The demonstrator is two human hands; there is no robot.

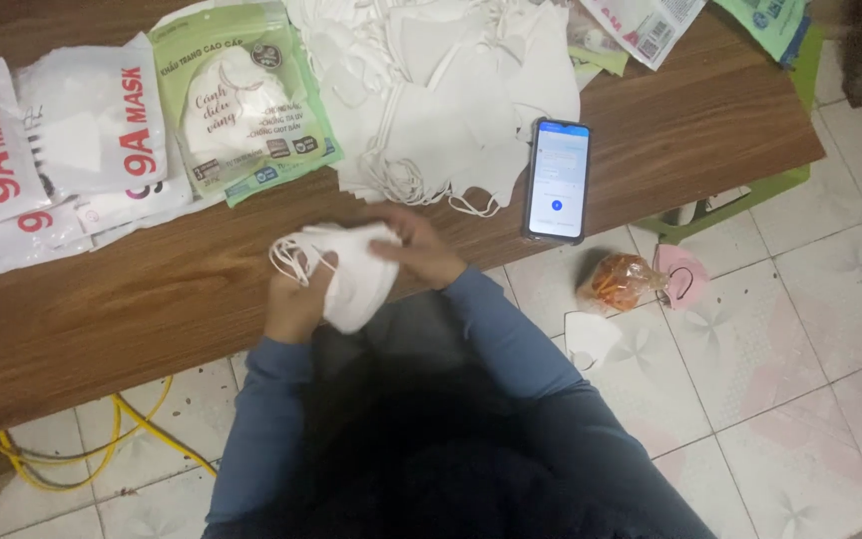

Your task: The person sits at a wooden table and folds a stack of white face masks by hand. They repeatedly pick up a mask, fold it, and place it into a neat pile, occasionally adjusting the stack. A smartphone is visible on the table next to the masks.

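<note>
Both hands hold a small stack of white face masks (356,274) over the front edge of a brown wooden table (102,309). My left hand (296,299) cups the stack from underneath, with ear loops hanging off at the left. Across the top of the masks lies my right hand (421,248), its fingers closed on them. Just beyond my hands a large loose pile of white masks (441,100) is spread over the table.
White mask packets (52,150) and a green mask packet (241,100) lie at the left. A lit smartphone (557,180) rests right of the pile. On the tiled floor are a clear bag with orange contents (616,281), a white mask (591,339) and yellow cable (72,454).
</note>
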